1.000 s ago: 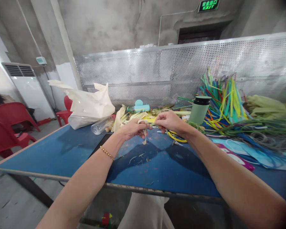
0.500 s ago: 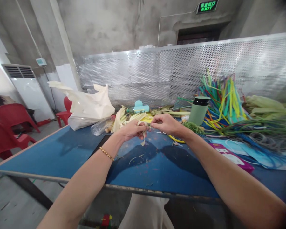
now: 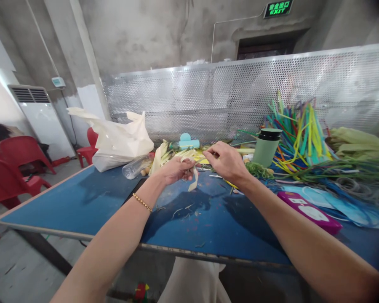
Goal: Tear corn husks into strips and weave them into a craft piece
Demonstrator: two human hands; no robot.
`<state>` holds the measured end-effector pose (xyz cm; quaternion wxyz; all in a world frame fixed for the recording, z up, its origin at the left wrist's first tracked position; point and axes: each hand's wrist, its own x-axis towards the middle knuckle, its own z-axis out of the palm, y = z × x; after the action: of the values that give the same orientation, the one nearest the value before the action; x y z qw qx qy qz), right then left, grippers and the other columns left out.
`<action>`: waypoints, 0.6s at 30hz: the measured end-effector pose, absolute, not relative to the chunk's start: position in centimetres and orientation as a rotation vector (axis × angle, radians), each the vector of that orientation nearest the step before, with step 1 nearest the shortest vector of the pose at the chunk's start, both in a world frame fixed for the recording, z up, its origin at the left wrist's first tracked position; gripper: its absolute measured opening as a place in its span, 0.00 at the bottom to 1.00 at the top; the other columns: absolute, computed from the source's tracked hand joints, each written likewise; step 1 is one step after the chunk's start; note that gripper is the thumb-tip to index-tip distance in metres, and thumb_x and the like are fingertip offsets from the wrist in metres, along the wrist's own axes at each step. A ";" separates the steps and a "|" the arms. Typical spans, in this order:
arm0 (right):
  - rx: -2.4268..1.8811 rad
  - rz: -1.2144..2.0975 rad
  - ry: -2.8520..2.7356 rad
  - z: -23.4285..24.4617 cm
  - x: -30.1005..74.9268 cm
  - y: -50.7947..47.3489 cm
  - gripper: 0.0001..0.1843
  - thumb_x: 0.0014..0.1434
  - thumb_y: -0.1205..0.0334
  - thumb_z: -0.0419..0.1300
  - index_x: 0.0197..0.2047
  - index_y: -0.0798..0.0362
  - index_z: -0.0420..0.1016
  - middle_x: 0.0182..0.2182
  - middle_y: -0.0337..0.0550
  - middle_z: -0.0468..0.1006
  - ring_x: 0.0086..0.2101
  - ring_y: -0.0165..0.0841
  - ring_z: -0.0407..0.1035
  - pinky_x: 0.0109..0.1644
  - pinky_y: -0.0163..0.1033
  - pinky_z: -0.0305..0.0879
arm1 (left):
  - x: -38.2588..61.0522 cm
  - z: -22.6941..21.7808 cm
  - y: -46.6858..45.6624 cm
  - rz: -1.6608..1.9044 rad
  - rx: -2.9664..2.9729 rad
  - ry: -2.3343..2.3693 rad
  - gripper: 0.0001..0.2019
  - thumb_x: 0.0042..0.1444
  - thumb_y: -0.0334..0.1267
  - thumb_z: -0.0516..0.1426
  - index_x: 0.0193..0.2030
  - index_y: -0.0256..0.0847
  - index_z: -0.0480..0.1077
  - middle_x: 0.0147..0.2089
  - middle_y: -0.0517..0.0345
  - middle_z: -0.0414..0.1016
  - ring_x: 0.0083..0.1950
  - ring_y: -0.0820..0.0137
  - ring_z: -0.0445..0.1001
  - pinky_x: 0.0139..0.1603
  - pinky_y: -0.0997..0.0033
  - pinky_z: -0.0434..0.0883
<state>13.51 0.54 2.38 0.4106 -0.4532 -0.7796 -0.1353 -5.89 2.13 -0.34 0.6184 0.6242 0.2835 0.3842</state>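
Note:
Above the middle of the blue table (image 3: 82,206), my left hand (image 3: 176,170) is closed on a pale strip that looks like corn husk (image 3: 194,181). The strip's loose end hangs down below the fingers. To the right of it, my right hand (image 3: 228,162) is closed in a pinch. A thin strand (image 3: 200,161) seems to run from the left fingertips to the right ones, though it is too fine to follow clearly. Just behind my hands lies a heap of pale corn husks (image 3: 159,158).
A white plastic bag (image 3: 123,141) and a clear bottle (image 3: 133,169) stand left. Right are a green jar (image 3: 267,147), colourful strips (image 3: 306,134), a purple packet (image 3: 309,212) and blue masks (image 3: 334,202). A perforated metal panel (image 3: 183,97) rises behind. Red chairs (image 3: 27,153) stand left.
My right hand has moved a little right and up, away from my left hand, widening the gap between them. My left hand keeps hold of the husk strip.

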 end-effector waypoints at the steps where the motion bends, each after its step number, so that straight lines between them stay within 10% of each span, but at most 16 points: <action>1: -1.183 -0.274 -1.973 2.4 13.3 0.4 0.15 0.59 0.57 0.54 0.26 0.55 0.74 0.26 0.45 0.73 0.30 0.33 0.65 0.34 0.37 0.56 | -5.8 -0.5 2.3 0.914 1.434 0.648 0.15 0.50 0.44 0.64 0.35 0.33 0.69 0.29 0.52 0.75 0.23 0.75 0.70 0.25 0.73 0.64; 11: -1.004 0.370 -2.032 -0.1 11.8 1.4 0.10 0.50 0.58 0.60 0.25 0.56 0.77 0.22 0.40 0.74 0.25 0.30 0.67 0.29 0.33 0.59 | -4.7 -1.0 2.1 1.034 1.519 0.611 0.07 0.53 0.36 0.59 0.32 0.36 0.65 0.23 0.62 0.68 0.21 0.75 0.70 0.25 0.74 0.62; 18: -1.051 0.452 -1.958 -0.2 12.3 1.9 0.09 0.47 0.61 0.60 0.22 0.57 0.76 0.18 0.39 0.73 0.21 0.28 0.63 0.25 0.33 0.55 | -6.0 -0.6 2.3 0.799 1.493 0.575 0.11 0.49 0.37 0.63 0.34 0.32 0.69 0.33 0.45 0.77 0.28 0.70 0.74 0.32 0.70 0.65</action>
<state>12.33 1.90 -0.17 0.4232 -0.4198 -0.7823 0.1805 -5.98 2.30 -0.58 0.6262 0.6507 0.2509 0.3485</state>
